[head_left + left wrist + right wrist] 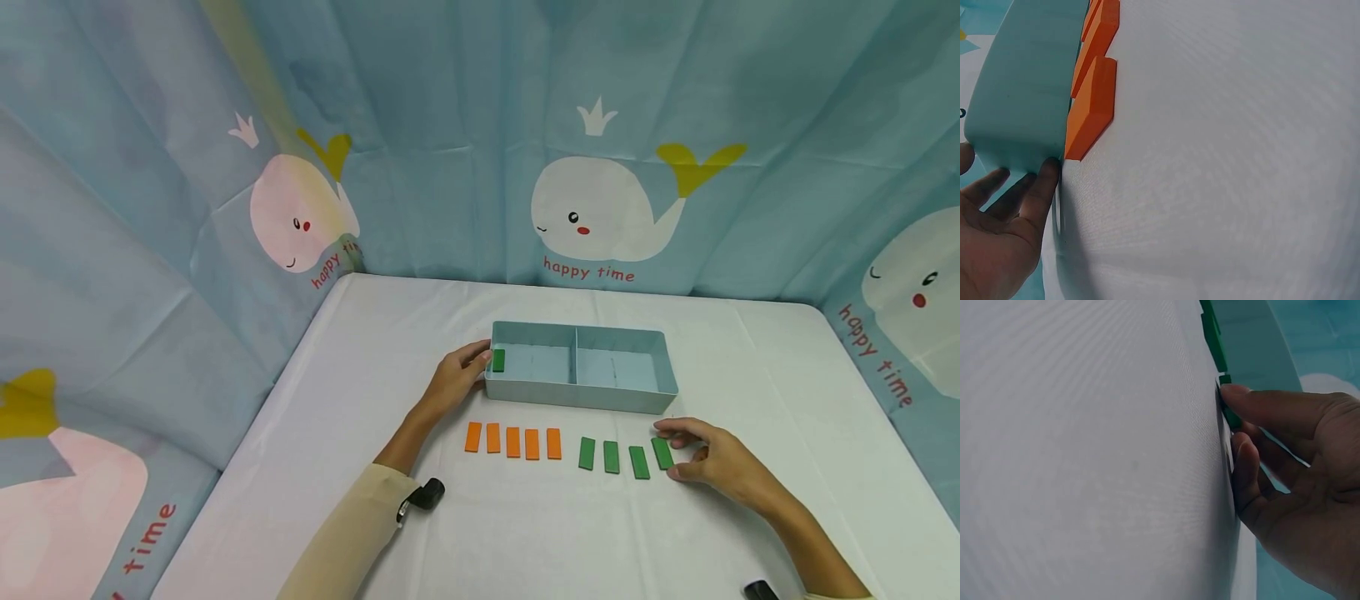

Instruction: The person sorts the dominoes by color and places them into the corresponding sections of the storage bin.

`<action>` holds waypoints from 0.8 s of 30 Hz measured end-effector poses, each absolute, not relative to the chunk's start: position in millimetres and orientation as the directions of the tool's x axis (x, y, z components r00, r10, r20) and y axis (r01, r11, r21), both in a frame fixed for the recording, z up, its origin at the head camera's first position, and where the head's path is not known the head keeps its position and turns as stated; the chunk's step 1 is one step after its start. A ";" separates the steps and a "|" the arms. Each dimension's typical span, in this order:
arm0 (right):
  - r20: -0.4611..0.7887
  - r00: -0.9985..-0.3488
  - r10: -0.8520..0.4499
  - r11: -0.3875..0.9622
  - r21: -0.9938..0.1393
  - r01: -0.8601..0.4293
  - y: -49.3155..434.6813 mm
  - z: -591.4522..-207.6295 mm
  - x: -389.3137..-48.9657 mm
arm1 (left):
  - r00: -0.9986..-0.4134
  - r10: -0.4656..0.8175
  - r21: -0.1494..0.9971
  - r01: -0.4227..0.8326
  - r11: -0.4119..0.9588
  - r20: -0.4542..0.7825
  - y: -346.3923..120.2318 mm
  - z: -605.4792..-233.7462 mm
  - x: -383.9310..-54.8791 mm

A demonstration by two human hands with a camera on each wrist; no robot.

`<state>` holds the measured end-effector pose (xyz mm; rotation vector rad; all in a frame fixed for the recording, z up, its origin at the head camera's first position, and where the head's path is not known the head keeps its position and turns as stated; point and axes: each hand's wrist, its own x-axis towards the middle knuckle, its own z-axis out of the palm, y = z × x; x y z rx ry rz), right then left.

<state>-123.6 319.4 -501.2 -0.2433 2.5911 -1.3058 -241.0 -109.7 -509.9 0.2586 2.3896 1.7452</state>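
Note:
My left hand (453, 377) grips the left end of a blue-green divided box (577, 397). In the left wrist view, its fingertips touch the end wall while the thumb is near the rim. A green tile (498, 361) is inside the left compartment, against the left wall. At the right end of a row on the table, my right hand (712, 460) pinches a green tile (663, 454) by its two ends. The right wrist view shows the thumb on this tile (1229, 412). Three more green tiles (611, 457) lie to its left.
Several orange tiles (513, 442) lie in a row before the box, left of the green ones. A white cloth (525, 533) covers the table. Behind it hangs a blue curtain (465, 208) printed with whales. A divider (576, 356) splits the box into two compartments.

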 end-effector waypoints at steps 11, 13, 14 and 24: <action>-0.136 -0.963 -0.235 0.599 -0.800 -0.033 317.8 -500.2 -122.8 | -0.971 0.237 0.953 0.046 0.300 -0.028 -109.2 -510.9 -241.5; -0.136 -0.963 -0.234 0.596 -0.802 -0.031 317.4 -500.0 -122.7 | -0.971 0.237 0.953 0.046 0.300 -0.028 -109.2 -510.5 -241.2; -0.137 -0.963 -0.233 0.593 -0.805 -0.029 317.2 -499.8 -122.6 | -0.971 0.238 0.953 0.048 0.299 -0.026 -109.2 -510.3 -241.1; -0.139 -0.957 -0.255 0.542 -0.840 -0.023 312.7 -495.4 -121.8 | -0.972 0.232 0.950 0.055 0.306 -0.019 -109.7 -511.9 -241.6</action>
